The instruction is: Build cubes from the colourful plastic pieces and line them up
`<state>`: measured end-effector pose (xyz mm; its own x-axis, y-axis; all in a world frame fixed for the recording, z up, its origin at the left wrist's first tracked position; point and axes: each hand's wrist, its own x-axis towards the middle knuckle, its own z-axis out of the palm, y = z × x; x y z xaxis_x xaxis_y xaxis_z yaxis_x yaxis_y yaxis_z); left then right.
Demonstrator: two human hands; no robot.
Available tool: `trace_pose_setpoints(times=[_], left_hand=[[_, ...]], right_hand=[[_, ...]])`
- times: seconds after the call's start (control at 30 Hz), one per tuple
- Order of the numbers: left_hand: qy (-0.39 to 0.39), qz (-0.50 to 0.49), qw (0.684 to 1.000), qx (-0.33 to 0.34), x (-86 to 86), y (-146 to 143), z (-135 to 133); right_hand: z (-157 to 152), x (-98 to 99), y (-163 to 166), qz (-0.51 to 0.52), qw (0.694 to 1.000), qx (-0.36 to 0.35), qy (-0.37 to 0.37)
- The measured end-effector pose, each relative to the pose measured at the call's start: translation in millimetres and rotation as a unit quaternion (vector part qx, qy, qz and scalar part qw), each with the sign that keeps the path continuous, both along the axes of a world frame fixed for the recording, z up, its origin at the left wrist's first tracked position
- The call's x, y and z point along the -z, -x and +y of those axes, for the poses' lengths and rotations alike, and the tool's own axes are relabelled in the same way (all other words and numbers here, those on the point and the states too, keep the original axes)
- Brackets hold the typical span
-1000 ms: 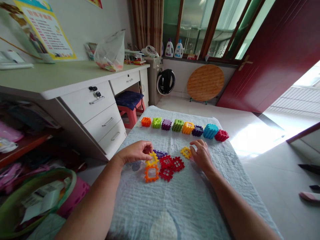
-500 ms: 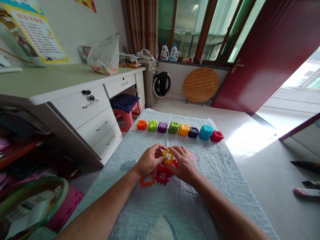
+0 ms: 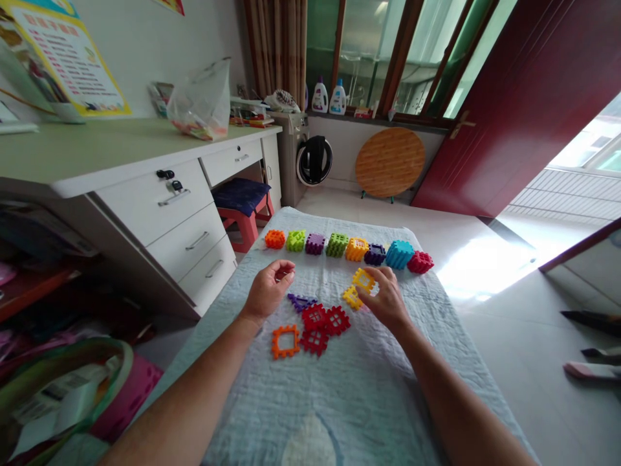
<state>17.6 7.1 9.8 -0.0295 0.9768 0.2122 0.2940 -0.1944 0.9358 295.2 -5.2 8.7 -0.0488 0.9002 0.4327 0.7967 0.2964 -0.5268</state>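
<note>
My right hand [image 3: 387,299] pinches a yellow square building tile [image 3: 363,279] with a window-like opening and notched edges. Just below it is a second yellow tile [image 3: 351,298]; whether the two are joined I cannot tell. To the left, my left hand [image 3: 270,289] hovers over the cloth with loosely curled fingers, a gap at the thumb and nothing visible in it. Between the hands lie a purple triangular piece [image 3: 301,302] and several red window tiles [image 3: 336,320], touching or overlapping. An orange square frame [image 3: 285,342] rests at their left.
A row of notched cubes in several colours, including a blue cube [image 3: 400,254], stands across the far part of the cloth-covered table [image 3: 378,401]. A desk [image 3: 121,142] and a stool [image 3: 242,200] are on the left; a red door [image 3: 495,110] stands at right.
My hands have moved apart. The right has carried yellow tile to the right; the left has let go and drawn back left, uncovering the purple triangle and red tiles.
</note>
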Motion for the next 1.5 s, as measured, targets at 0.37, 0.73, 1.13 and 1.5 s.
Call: trace_pose_setpoints(times=[0.37, 0.73, 1.13, 1.5], left_hand=[[-0.015, 0.063, 0.998, -0.025, 4.6, 5, 3], [-0.009, 0.068, 0.998, -0.014, 2.6, 3, 2], [-0.015, 0.064, 0.998, -0.005, 4.4, 4, 2], [-0.016, 0.067, 0.998, -0.006, 5.3, 6, 2]], right_hand=[[-7, 8.7, 6, -0.154, 0.982, 0.002, 0.112], [-12, 6.5, 16, -0.193, 0.976, 0.03, 0.1], [-12, 2.6, 19, -0.228, 0.966, 0.056, 0.107], [4, -14.2, -1, -0.18, 0.98, 0.044, 0.079]])
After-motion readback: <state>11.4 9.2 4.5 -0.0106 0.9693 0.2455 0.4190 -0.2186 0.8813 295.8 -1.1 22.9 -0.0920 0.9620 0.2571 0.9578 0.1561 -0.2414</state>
